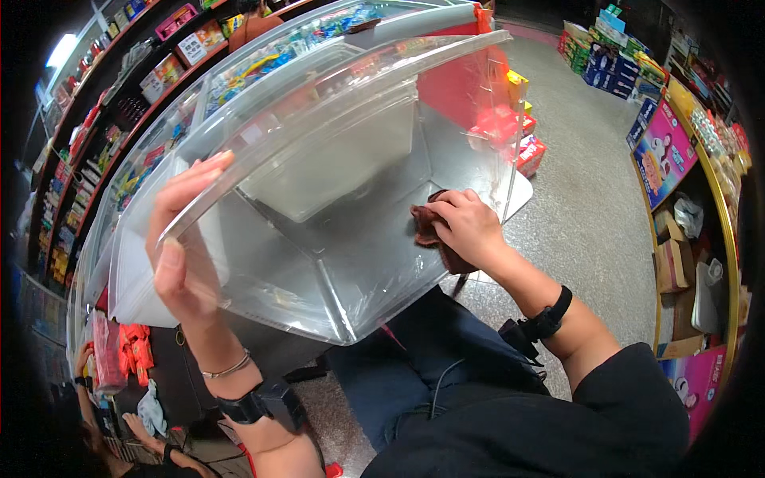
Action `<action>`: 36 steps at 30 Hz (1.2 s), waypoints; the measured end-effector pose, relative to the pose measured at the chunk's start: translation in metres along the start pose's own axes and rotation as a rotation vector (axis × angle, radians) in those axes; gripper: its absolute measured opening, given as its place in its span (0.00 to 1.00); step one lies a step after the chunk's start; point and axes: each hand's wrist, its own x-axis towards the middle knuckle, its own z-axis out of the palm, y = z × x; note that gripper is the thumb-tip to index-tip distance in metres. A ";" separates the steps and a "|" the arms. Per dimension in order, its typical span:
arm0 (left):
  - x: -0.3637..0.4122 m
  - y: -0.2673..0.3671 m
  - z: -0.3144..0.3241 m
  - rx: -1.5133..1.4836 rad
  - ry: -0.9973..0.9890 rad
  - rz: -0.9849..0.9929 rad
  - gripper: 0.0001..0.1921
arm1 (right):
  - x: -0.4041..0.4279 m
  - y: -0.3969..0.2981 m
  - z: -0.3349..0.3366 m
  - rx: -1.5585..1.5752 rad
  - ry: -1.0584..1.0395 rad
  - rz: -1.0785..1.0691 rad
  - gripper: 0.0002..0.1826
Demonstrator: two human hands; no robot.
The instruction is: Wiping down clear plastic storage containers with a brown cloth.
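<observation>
A large clear plastic bin (334, 251) is tilted in front of me, its inside visible. My left hand (185, 239) grips the bin's upper left rim, thumb on one side and fingers on the other. My right hand (469, 230) holds a dark brown cloth (427, 227) against the bin's near right side. Behind the bin's transparent wall shows a whitish plastic container (340, 161). Beyond the rim, other clear bins hold colourful wrapped packets (257, 71).
Shelves of packaged goods (137, 89) line the left. A gold-edged display stand (711, 197) is at right, stacked boxes (609, 66) beyond. Red boxes (531, 155) lie near the bin. At lower left are another person's hands (143, 431), a pale blue cloth (152, 409) and orange-red packets (136, 352).
</observation>
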 end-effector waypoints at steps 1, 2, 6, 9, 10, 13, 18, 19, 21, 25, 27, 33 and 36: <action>-0.001 0.001 0.001 0.014 -0.002 0.005 0.32 | 0.000 -0.002 0.003 -0.020 0.017 0.007 0.13; -0.003 0.003 0.003 0.003 0.013 -0.002 0.32 | -0.001 -0.004 0.005 -0.013 0.020 -0.001 0.13; -0.007 0.004 0.006 0.004 0.055 -0.024 0.32 | -0.001 -0.005 0.007 -0.007 0.100 0.025 0.12; -0.004 0.008 0.010 0.052 0.076 -0.082 0.31 | 0.003 -0.003 0.012 -0.047 0.085 0.011 0.12; -0.003 0.008 0.009 0.055 0.073 -0.067 0.31 | 0.008 -0.002 0.016 -0.079 0.048 0.001 0.12; -0.004 0.002 0.003 0.081 -0.019 -0.013 0.31 | 0.024 -0.016 0.019 -0.039 -0.124 -0.040 0.11; -0.007 0.013 0.007 0.043 0.030 -0.027 0.30 | 0.040 -0.005 0.017 -0.140 0.089 -0.112 0.16; -0.007 0.008 0.009 0.026 0.032 -0.012 0.31 | 0.033 -0.005 0.022 -0.145 0.086 -0.112 0.16; -0.009 0.004 0.011 -0.005 0.055 -0.016 0.31 | 0.017 -0.007 0.031 -0.154 0.105 -0.082 0.16; -0.007 0.005 0.011 0.030 0.087 -0.010 0.31 | 0.021 -0.007 0.034 -0.101 0.229 -0.116 0.10; -0.007 0.003 0.011 0.011 0.089 -0.008 0.31 | 0.020 -0.011 0.033 -0.056 0.162 -0.082 0.11; -0.004 0.001 0.014 0.002 0.058 -0.013 0.30 | -0.008 -0.051 0.023 0.142 -0.118 -0.203 0.11; -0.002 0.004 0.014 0.018 0.036 -0.006 0.30 | 0.005 -0.049 0.001 0.323 -0.183 -0.177 0.11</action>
